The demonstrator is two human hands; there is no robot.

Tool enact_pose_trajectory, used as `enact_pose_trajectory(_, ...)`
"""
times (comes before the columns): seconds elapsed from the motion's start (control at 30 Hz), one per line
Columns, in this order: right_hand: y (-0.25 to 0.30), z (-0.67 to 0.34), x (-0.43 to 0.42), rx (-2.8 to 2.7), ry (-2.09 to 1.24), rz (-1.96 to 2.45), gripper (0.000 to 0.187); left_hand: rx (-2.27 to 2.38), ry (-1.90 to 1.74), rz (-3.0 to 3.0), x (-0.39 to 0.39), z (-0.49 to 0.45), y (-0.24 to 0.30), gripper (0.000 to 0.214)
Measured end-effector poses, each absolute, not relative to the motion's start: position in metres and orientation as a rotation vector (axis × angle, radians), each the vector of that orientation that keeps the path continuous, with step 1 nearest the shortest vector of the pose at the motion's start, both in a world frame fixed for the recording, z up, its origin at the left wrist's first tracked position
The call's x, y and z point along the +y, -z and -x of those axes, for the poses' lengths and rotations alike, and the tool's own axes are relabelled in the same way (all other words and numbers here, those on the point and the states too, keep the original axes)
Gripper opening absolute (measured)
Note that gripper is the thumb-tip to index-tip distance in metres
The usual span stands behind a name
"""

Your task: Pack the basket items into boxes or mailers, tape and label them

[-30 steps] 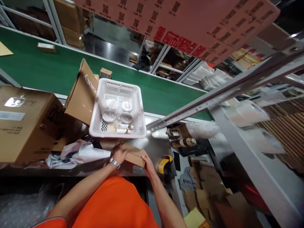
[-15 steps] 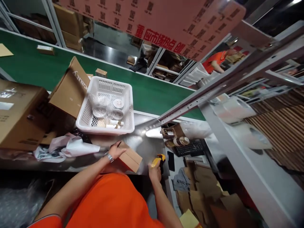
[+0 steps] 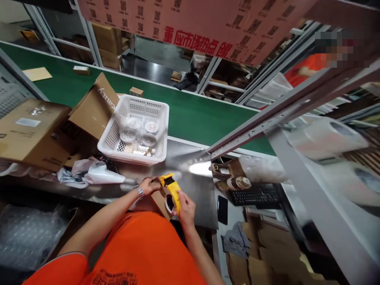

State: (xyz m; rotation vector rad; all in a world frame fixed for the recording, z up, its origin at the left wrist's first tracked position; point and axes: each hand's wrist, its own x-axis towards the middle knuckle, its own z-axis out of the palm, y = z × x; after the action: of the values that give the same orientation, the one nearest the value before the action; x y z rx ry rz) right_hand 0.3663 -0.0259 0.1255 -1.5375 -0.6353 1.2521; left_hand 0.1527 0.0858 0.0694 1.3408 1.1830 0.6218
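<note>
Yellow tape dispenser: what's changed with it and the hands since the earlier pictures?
The right hand let go of the carton, took hold of the dispenser on the bench and brought it left to the carton. The left hand stayed at the carton; the basket stayed put.

- Steel worktop (image 3: 202, 196) near, glare patch at its right
- Green surface (image 3: 202, 103) beyond, running left to right
- Metal frames (image 3: 90, 41) along the far side
- Grey floor (image 3: 148, 45) behind, far
- Slanted metal beam (image 3: 252, 126), right
- Pale side table (image 3: 234, 211), near right
</note>
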Motion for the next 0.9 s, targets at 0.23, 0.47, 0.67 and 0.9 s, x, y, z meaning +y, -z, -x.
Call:
enact_pose_trajectory(0.23, -0.102, -0.361, -0.018, -0.761, -1.236, 1.554, 0.077, 1.066, -0.620, -1.380, 0.089, -0.148, -0.071, 0.037)
enact_pose_trajectory(0.47, -0.095, -0.372, -0.020, -0.763, -1.254, 1.481, 0.070, 1.427, -0.702, -1.439, 0.086, -0.143, -0.088, 0.036)
enact_pose_trajectory(0.67, -0.090, -0.372, -0.022, -0.782, -1.281, 1.455, 0.072, 1.409, -0.572, -1.125, 0.083, -0.156, -0.122, 0.066)
enact_pose_trajectory(0.9, -0.092, -0.378, -0.022, -0.906, -1.372, 1.426, 0.063, 1.298, -0.458, -0.809, 0.093, -0.165, -0.122, 0.058)
